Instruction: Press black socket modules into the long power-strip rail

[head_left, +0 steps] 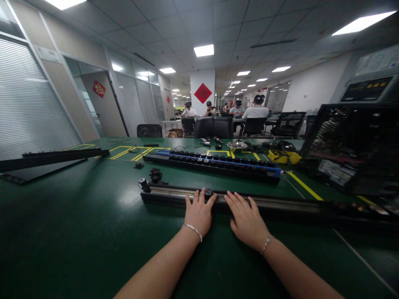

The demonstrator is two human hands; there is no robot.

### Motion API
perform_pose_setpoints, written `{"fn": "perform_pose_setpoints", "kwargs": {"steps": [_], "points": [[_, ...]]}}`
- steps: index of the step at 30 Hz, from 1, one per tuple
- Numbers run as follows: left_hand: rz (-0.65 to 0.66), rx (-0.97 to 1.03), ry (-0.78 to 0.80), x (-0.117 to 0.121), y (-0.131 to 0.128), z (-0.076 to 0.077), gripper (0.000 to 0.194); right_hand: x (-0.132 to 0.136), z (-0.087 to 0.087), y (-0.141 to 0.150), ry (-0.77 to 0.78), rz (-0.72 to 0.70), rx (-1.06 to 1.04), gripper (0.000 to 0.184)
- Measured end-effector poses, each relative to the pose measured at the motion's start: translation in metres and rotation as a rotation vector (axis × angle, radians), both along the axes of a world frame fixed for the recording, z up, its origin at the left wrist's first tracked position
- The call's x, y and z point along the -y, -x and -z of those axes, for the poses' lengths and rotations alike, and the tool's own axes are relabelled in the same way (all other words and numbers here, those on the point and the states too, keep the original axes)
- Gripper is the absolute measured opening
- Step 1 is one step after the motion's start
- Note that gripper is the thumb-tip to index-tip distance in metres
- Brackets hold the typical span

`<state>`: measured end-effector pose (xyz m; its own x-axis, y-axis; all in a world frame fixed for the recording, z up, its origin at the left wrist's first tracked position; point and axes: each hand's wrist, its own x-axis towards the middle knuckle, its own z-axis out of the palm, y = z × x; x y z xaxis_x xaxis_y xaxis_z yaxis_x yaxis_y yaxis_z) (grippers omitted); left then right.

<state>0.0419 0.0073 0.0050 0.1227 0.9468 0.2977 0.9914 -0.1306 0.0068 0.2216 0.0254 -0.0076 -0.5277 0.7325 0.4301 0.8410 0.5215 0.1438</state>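
The long black rail appears rigid and heavy (metal-faced, likely slick), best gripped mid-length under the left hand and right hand, both flat, open, grasping nothing.

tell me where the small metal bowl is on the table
In the head view, the metal bowl sits at the table's far edge, right of centre, behind the blue-topped strip.

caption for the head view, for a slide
Both hands, left and right, rest flat on a long black rail across a green table.
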Motion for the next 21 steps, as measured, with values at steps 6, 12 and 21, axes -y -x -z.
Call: {"fn": "perform_pose_setpoints", "kwargs": {"steps": [6, 12, 21], "points": [[-0.016, -0.002, -0.001, 0.001, 0.014, 0.0, 0.058, 0.001, 0.0, 0.0, 0.015, -0.006, -0.017, 0.063], [-0.056, -0.041, 0.015, 0.003, 0.037, -0.001, 0.061, 0.0, 0.0, 0.0, 0.021, -0.01, -0.019, 0.063], [-0.071, -0.08, -0.025, 0.004, 0.073, 0.001, 0.061, -0.002, 0.002, -0.001, 0.027, -0.015, -0.023, 0.063]]}}
